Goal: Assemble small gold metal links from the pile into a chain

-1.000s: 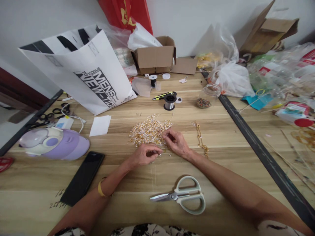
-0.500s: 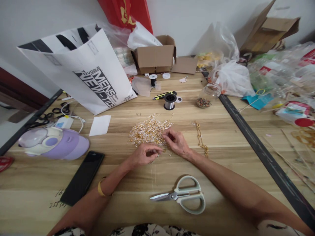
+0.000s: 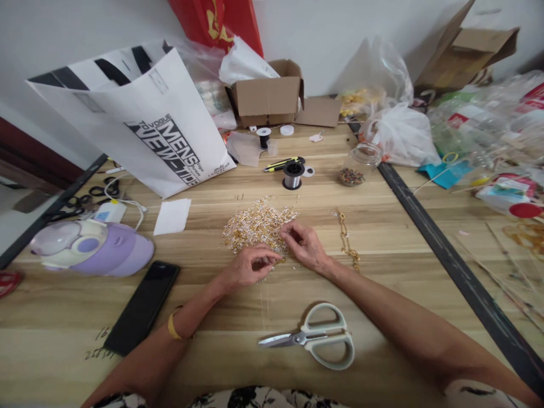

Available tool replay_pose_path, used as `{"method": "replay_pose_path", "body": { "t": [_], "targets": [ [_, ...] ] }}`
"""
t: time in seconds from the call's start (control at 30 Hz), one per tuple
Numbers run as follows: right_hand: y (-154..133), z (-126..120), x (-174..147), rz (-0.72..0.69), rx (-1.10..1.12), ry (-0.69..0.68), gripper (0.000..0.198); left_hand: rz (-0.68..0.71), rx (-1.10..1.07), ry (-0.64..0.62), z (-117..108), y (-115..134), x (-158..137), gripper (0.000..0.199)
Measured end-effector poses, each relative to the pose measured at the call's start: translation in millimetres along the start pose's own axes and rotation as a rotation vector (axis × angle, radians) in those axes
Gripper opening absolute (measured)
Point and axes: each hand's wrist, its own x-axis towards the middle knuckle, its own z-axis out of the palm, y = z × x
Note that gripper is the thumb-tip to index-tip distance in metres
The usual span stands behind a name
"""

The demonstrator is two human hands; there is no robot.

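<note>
A heap of small gold and silver rings and findings (image 3: 255, 222) lies mid-table. At its near edge is my left hand (image 3: 250, 265), thumb and forefinger pinched together beside a few tiny gold pieces; what the pinch holds is too small to make out. My right hand (image 3: 306, 246) rests at the heap's right edge, its fingers closed together, their tips hiding whatever lies between them. To the right of it a gold chain (image 3: 344, 235) lies loosely on the wood. Scissors with pale green handles (image 3: 312, 337) lie nearer to me, between my forearms.
Behind the heap stand a wire spool (image 3: 292, 177) and a bead jar (image 3: 355, 170). On the left are a black phone (image 3: 144, 306), a purple bottle (image 3: 114, 246) and a white paper bag (image 3: 161, 124). A cardboard box (image 3: 267, 99) and plastic bags (image 3: 402, 133) line the back.
</note>
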Motion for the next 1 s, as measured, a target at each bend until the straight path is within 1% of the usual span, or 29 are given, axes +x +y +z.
{"method": "replay_pose_path", "body": {
  "t": [0.13, 0.33, 0.47, 0.67, 0.77, 1.0],
  "targets": [
    [0.0, 0.1, 0.1, 0.009, 0.003, 0.015, 0.014, -0.016, 0.008, -0.018, -0.1, -1.6, -0.9, 0.029],
    [-0.2, -0.1, 0.3, 0.020, 0.023, 0.024, 0.014, -0.013, -0.006, -0.025, -0.5, -0.3, -0.5, 0.030],
    [0.2, -0.2, 0.1, 0.041, 0.038, 0.027, 0.015, -0.042, -0.029, -0.017, 0.1, 0.3, -0.5, 0.030],
    [2.8, 0.9, 0.0, 0.056, 0.045, 0.033, 0.015, -0.127, -0.182, -0.003, 1.8, 1.5, -1.7, 0.044],
    [3.5, 1.4, 0.0, 0.056, 0.047, 0.042, 0.015, -0.141, -0.205, -0.004, 1.4, 3.7, -1.9, 0.050],
    [0.0, 0.1, 0.2, 0.060, 0.042, 0.053, 0.014, -0.121, -0.174, -0.008, 0.1, 3.3, -1.8, 0.047]
  ]
}}
